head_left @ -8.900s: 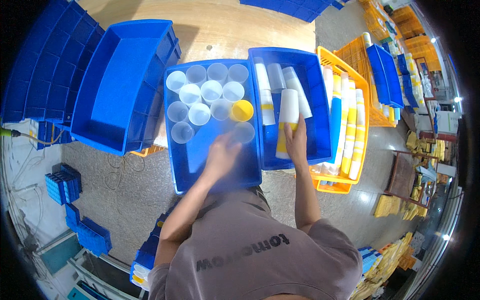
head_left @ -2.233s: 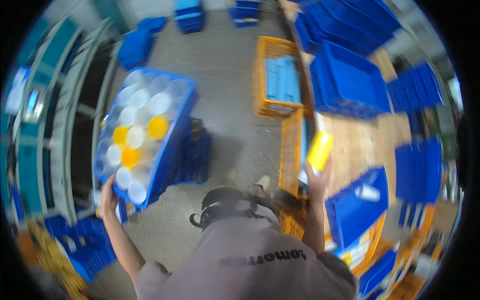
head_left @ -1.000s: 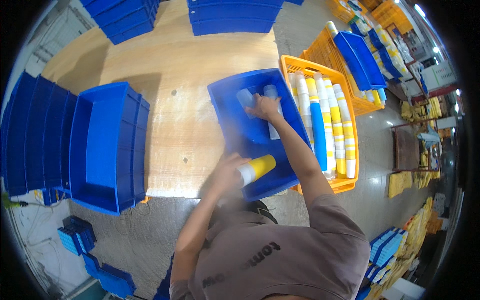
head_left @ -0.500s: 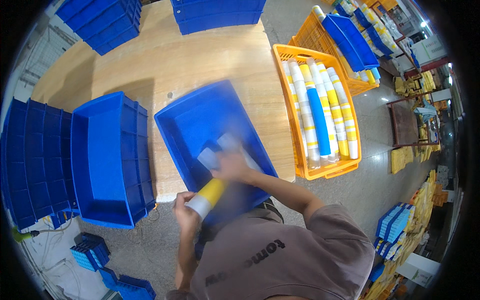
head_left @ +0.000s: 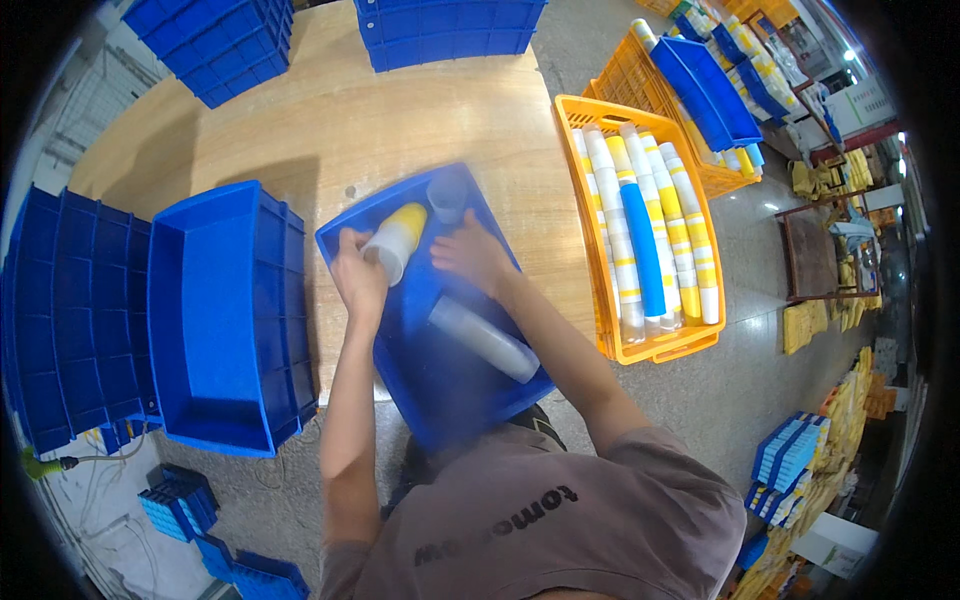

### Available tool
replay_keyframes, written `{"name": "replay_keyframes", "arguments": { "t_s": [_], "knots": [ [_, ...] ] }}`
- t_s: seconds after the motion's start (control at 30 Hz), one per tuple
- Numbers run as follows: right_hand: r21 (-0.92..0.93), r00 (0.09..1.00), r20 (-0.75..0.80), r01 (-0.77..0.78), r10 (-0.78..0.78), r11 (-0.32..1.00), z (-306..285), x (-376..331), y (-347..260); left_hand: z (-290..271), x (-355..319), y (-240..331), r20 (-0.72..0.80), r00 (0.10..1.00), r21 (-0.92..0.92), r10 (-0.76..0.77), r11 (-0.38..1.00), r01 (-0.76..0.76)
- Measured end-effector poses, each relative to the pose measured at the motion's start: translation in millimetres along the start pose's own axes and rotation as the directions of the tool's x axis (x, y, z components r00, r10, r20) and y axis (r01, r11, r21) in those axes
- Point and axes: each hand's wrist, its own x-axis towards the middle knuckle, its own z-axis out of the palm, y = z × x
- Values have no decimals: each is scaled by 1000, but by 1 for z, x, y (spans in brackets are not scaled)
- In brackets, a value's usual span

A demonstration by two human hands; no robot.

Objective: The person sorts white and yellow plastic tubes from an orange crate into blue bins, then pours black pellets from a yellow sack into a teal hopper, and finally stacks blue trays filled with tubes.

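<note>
A blue plastic bin (head_left: 405,375) lies at a slant in front of me, its near end against my body. My left hand (head_left: 358,275) is closed round a white and yellow stack of cups (head_left: 402,235) at the bin's far left, the hollow end toward me. Just right of it my right hand (head_left: 472,258) is over the bin with its fingers apart, holding nothing that I can see. Beyond those fingers stands a greyish translucent cup (head_left: 449,198), somewhat blurred. A longer whitish stack of cups (head_left: 485,340) lies slantwise on the bin's floor under my right forearm.
An orange crate (head_left: 660,350) full of long white and yellow stacks, with one blue one, stands right of the wooden table (head_left: 350,120). Left of me is a second blue bin (head_left: 210,320) beside a bin stack (head_left: 80,310). More blue bins (head_left: 450,35) stand at the far edge.
Both hands have moved away from my body toward the bin's far end. The white and yellow stack of cups went along in my left hand. The longer whitish stack now shows clearly.
</note>
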Motion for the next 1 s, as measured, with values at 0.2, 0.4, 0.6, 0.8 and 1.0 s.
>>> {"name": "replay_keyframes", "arguments": {
  "t_s": [0.2, 0.4, 0.6, 0.8, 1.0],
  "knots": [
    [-928, 828, 371, 350, -421, -130, -20, -78, 83, -59, 2, 38, -51, 990, 232, 132, 966, -116],
    [-915, 887, 334, 225, -317, -336, -23, -102, 104, -47, 23, 24, 239, 970, 276, -38, 961, -30],
    [-894, 914, 327, 217, -239, -391, -37, -111, 93, -62, 24, 4, 90, 992, 208, 87, 973, -104],
    [-933, 912, 332, 281, -242, -225, -52, -97, 90, -49, 31, -10, 334, 931, 483, 144, 822, -301],
    [34, 921, 204, -345, 331, 938, -29, -69, 54, -61, -46, 31, 700, 691, -82, 181, 981, -173]
  ]
}}
